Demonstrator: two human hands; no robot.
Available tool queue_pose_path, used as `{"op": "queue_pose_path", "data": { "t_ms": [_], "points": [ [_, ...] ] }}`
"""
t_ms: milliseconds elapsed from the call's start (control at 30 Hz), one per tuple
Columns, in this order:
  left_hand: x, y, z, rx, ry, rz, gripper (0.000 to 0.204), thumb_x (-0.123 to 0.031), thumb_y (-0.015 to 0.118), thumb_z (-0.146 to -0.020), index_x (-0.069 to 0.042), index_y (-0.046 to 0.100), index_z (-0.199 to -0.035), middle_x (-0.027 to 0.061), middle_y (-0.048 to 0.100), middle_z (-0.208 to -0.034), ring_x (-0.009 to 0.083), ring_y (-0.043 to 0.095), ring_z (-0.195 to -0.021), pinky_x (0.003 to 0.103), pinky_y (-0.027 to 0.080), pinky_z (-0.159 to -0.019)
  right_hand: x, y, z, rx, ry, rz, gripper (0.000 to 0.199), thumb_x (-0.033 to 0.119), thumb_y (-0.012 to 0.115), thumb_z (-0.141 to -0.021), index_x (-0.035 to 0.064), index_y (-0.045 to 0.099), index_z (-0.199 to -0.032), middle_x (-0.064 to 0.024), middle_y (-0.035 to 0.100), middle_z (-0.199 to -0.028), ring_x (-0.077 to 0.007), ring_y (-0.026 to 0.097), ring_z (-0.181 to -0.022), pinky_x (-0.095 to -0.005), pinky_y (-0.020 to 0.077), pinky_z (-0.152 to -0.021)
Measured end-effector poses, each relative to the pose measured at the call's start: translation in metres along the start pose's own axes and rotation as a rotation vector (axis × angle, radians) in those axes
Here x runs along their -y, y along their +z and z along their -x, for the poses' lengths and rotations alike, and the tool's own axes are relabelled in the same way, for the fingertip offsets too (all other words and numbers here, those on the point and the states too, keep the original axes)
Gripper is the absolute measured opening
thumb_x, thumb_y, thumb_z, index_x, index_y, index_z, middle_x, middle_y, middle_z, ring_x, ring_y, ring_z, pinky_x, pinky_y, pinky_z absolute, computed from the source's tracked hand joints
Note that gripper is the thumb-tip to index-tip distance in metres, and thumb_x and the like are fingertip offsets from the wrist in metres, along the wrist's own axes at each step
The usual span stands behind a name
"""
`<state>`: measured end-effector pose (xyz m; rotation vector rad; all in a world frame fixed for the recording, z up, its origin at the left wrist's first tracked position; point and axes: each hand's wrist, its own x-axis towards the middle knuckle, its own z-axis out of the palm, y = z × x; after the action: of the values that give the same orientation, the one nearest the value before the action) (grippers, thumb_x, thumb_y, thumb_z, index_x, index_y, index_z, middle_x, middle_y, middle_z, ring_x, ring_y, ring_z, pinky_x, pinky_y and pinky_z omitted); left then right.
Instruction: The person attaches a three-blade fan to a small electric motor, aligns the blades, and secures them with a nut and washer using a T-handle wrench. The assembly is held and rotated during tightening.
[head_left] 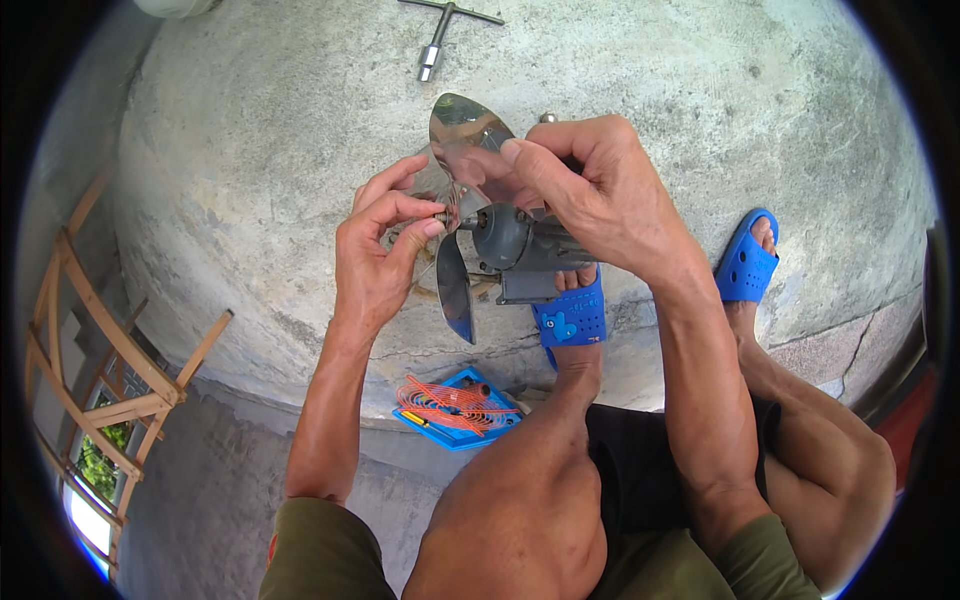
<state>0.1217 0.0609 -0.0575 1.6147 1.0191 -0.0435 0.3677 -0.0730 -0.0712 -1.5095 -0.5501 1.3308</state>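
Metal blades (454,288) look mounted on grey motor (503,238), mid-scene over concrete floor (720,90); that much seems done
Small fitting (443,217) just left of blades appears unfinished; tightening or loosening cannot be told
T-handled wrench (432,54) lies apart, far side; blue tray (452,440) near side
Left hand (368,248) raised from near left, thumb and forefinger pinching fitting
Right hand (606,195) arched over motor from right, thumb on upper blade (460,115), other fingers curled, partly hidden; firmness of hold cannot be told
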Motion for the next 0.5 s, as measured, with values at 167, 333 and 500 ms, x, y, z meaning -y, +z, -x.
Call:
{"op": "queue_pose_path", "data": {
  "t_ms": [167, 333, 500],
  "points": [
    [0.002, -0.013, -0.013, 0.065, 0.154, -0.206, 0.014, -0.001, 0.088, -0.09, -0.009, 0.088, -0.102, 0.0136, 0.059, -0.176, 0.0389, 0.043, -0.17, 0.056, 0.036, -0.138, 0.013, -0.008, 0.003, 0.054, 0.001, 0.073, 0.044, 0.027, 0.067, -0.109, -0.0094, 0.08, -0.089, -0.0093, 0.066, -0.064, -0.0119, 0.058, -0.062, -0.0355, 0.05, -0.059],
    [-0.006, -0.029, -0.034, 0.266, 0.084, -0.134, 0.013, 0.001, 0.089, -0.088, -0.007, 0.085, -0.097, 0.0152, 0.069, -0.166, 0.0382, 0.036, -0.175, 0.058, 0.032, -0.139, 0.013, -0.007, 0.006, 0.063, -0.01, 0.045, 0.044, 0.029, 0.071, -0.115, -0.0074, 0.075, -0.091, 0.0017, 0.05, -0.066, -0.0065, 0.042, -0.069, -0.0329, 0.0348, -0.057],
    [-0.005, -0.038, -0.047, 0.399, -0.001, -0.086, 0.014, 0.001, 0.09, -0.086, -0.005, 0.083, -0.098, 0.0186, 0.073, -0.159, 0.0375, 0.038, -0.173, 0.057, 0.035, -0.137, 0.015, -0.006, 0.002, 0.053, 0.014, 0.042, 0.051, 0.034, 0.069, -0.111, -0.009, 0.074, -0.084, -0.0065, 0.056, -0.061, -0.0125, 0.049, -0.061, -0.0369, 0.0446, -0.058]
  ]
}}
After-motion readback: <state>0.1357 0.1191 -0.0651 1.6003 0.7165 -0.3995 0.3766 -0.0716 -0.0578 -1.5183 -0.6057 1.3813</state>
